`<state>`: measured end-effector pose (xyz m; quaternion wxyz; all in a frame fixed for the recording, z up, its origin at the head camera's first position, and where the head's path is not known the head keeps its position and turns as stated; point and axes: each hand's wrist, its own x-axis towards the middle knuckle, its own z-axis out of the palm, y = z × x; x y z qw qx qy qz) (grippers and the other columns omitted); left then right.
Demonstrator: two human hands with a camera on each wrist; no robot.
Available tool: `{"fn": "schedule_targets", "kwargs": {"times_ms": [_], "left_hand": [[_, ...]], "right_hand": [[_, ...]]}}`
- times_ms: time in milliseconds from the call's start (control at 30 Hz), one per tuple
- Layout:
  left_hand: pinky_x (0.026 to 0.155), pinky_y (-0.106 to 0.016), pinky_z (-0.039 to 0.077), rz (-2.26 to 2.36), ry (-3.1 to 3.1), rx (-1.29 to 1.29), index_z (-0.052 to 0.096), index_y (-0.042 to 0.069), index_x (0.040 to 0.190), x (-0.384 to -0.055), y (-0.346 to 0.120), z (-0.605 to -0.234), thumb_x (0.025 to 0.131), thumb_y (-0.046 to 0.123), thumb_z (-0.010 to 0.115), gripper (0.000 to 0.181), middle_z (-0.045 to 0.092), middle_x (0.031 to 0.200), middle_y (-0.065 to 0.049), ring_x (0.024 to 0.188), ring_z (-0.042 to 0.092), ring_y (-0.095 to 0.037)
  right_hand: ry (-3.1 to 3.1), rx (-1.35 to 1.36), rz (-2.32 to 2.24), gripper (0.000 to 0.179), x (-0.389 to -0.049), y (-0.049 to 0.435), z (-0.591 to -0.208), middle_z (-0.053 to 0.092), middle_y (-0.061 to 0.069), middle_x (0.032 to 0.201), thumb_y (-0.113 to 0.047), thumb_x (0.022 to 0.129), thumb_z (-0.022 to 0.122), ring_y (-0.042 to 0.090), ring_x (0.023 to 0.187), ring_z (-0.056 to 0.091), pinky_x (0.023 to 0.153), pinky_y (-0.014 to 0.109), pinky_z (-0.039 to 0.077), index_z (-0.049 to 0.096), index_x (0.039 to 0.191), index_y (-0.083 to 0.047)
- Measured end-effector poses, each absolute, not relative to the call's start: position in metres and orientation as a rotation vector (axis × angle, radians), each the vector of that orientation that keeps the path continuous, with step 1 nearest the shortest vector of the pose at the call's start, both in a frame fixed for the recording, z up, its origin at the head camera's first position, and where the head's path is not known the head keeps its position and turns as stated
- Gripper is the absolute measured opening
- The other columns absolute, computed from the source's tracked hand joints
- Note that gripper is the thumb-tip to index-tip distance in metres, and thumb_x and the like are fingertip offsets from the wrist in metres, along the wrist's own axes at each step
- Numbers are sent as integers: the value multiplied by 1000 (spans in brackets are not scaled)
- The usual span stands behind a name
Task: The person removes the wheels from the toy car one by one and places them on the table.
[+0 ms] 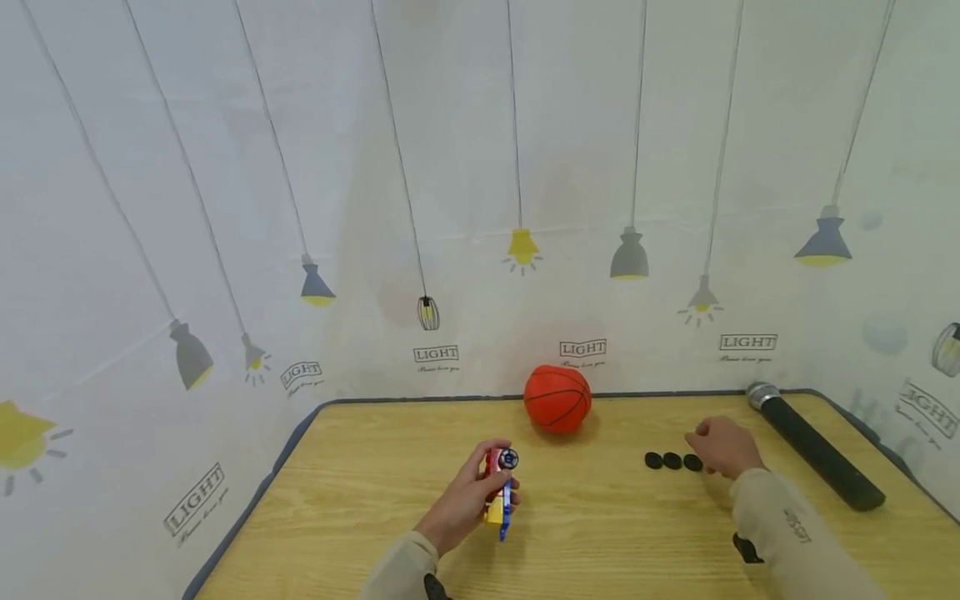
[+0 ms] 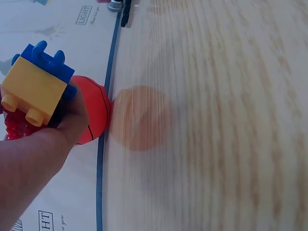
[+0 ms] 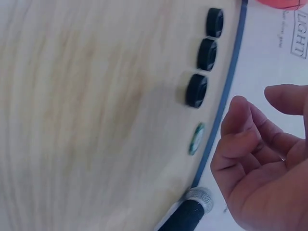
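Note:
My left hand (image 1: pixel 463 503) grips a small block-built toy (image 1: pixel 494 512) between thumb and fingers, above the table. It has red, yellow and blue parts and a dark spoked wheel on top; its yellow block (image 2: pixel 34 89) shows two studs in the left wrist view. Over the table's right side, my right hand (image 1: pixel 727 447) holds nothing, its fingers loosely bent and the thumb apart in the right wrist view. Near it lie three black discs (image 1: pixel 672 461) in a row. Beside them is a green-and-white disc (image 3: pixel 196 139), hidden by the hand in the head view.
At the table's back edge sits a red ball (image 1: pixel 557 400) with black basketball lines. A black microphone (image 1: pixel 817 448) with a silver head lies on the right. The wooden table (image 1: pixel 337 500) has a dark edge strip, with a lamp-printed cloth (image 1: pixel 465 167) behind.

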<state>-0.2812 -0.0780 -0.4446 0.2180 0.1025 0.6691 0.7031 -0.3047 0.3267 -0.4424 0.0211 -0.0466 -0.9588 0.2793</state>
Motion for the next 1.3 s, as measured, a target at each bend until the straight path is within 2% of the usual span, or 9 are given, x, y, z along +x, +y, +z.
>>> {"fn": "schedule_targets", "kwargs": {"times_ms": [100, 267, 367, 500, 767, 967, 1200, 1300], "left_hand": [[87, -34, 58, 1941, 1848, 265, 39, 25, 146, -280, -76, -443, 107, 18, 46, 40, 58, 114, -14, 98, 66, -25], [87, -34, 59, 1943, 1836, 254, 39, 25, 145, -278, -75, -443, 106, 14, 47, 42, 58, 114, -15, 103, 66, -28], [89, -36, 58, 1951, 1822, 268, 38, 26, 146, -278, -74, -442, 105, 13, 48, 44, 58, 114, -15, 104, 66, -29], [91, -37, 58, 1959, 1814, 280, 37, 25, 146, -278, -73, -442, 105, 12, 47, 44, 58, 114, -14, 103, 66, -28], [89, -34, 58, 1955, 1812, 276, 37, 27, 146, -280, -71, -440, 105, 13, 48, 44, 57, 115, -14, 104, 66, -28], [89, -35, 58, 1960, 1814, 298, 37, 26, 146, -282, -68, -439, 106, 13, 48, 44, 57, 116, -15, 104, 66, -28], [90, -37, 59, 1963, 1808, 304, 37, 27, 145, -283, -63, -439, 106, 14, 48, 43, 57, 115, -14, 101, 66, -26], [89, -36, 59, 1966, 1801, 303, 38, 27, 145, -283, -60, -439, 105, 14, 48, 43, 58, 114, -14, 99, 66, -24]], "right_hand": [[-2956, -100, 933, 36, -302, 319, -435, 67, 12, 71, -22, 98, 51, 19, 60, 59, 52, 31, 46, 65, 107, 10], [-2945, -44, 1054, 36, -300, 306, -425, 69, 16, 81, -22, 100, 51, 20, 62, 62, 55, 31, 47, 63, 113, 10], [-2921, 43, 1121, 32, -299, 296, -419, 68, 15, 83, -21, 102, 52, 22, 62, 63, 56, 32, 48, 63, 112, 7], [-2900, 221, 1143, 23, -297, 280, -408, 66, 10, 77, -18, 102, 55, 24, 61, 63, 56, 33, 48, 65, 107, 1], [-2891, 444, 1091, 15, -298, 256, -386, 63, 2, 75, -19, 102, 56, 17, 61, 60, 63, 33, 49, 66, 105, -8], [-2844, 585, 1143, 12, -296, 241, -376, 62, 1, 74, -18, 102, 57, 19, 60, 59, 60, 30, 50, 65, 102, -10], [-2771, 674, 1146, 8, -290, 219, -370, 60, -1, 71, -15, 100, 59, 12, 57, 55, 56, 27, 47, 66, 97, -13], [-2750, 707, 1176, 7, -288, 209, -369, 61, -1, 72, -13, 99, 59, 13, 57, 56, 56, 27, 49, 66, 98, -12]]}}
